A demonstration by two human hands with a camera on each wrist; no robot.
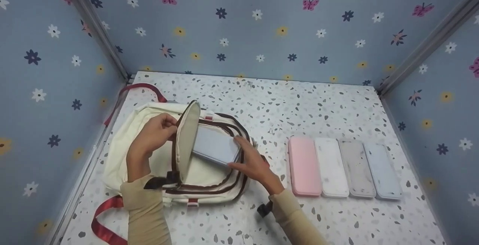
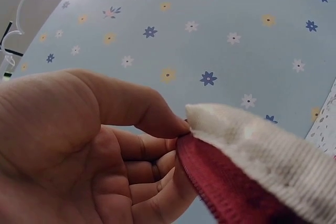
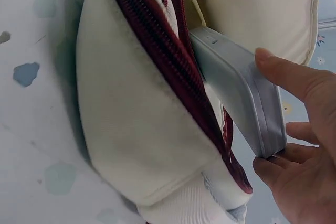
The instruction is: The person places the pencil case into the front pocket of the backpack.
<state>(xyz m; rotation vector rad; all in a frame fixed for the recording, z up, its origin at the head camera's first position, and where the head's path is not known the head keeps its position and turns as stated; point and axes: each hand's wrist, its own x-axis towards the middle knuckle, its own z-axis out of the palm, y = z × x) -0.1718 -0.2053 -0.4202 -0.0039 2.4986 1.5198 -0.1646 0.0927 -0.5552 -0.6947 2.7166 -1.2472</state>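
**Holding the pale case [image 1: 217,146] partly inside the backpack [image 1: 125,155]**

My right hand [image 1: 253,162] is pinching its outer end between thumb and fingers; the raised flap [image 1: 188,140] is standing beside its inner end. My left hand [image 1: 151,134] is pinching the flap's edge. On the counter [image 1: 284,106], a pink case [image 1: 305,166], white case [image 1: 332,167], grey case [image 1: 357,168] and blue case [image 1: 383,170] are lying side by side.

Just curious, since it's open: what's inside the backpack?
A pale case, partly inside; the right hand grips its outer end, and the left hand pinches the raised flap. Whatever lies beneath the case or deeper in the backpack is covered.
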